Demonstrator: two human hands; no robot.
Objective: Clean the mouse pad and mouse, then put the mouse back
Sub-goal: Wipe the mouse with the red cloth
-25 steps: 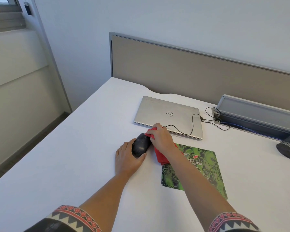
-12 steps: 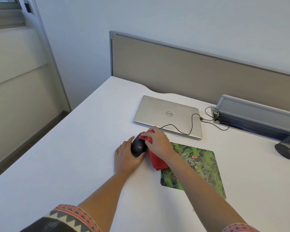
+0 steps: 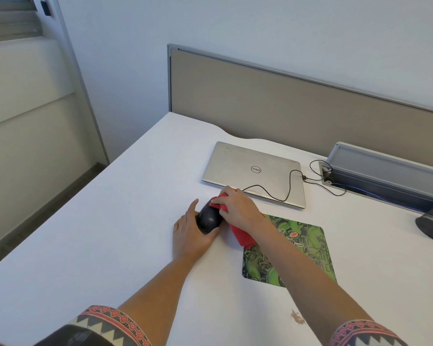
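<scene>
mouse on the tabletop just left of the mouse pad, cloth between them (partly over the pad's corner), laptop behind, cable box far right

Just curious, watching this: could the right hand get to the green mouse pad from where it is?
Probably yes. The right hand presses a red cloth on the mouse beside the mouse pad, whose surface is bare apart from that arm crossing above.

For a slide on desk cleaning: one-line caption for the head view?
Left hand steadies the black mouse on the desk while the right hand wipes it with a red cloth, beside the green mouse pad.
</scene>
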